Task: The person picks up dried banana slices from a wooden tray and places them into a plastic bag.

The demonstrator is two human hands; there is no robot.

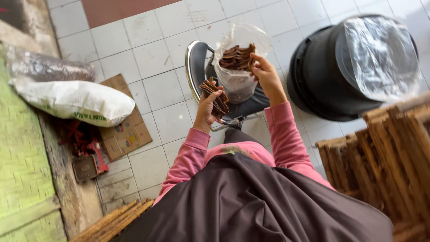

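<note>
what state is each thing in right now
left hand: fingers closed on a bundle of brown strips
right hand: fingers at the rim of the clear bag, pinching a strip
clear bag: open, part full of brown strips, standing on the chair
black bin: tilted, mouth covered with clear plastic
white sack: lying on its side
cardboard: flat on the floor

clear plastic bag, standing upright and open-mouthed on the dark seat of a chrome-framed chair, partly filled with flat brown bark-like strips piled near the top. second bundle of the same brown strips, fanned and slightly curled, gripped just left of the bag, over the seat's front edge.
</note>
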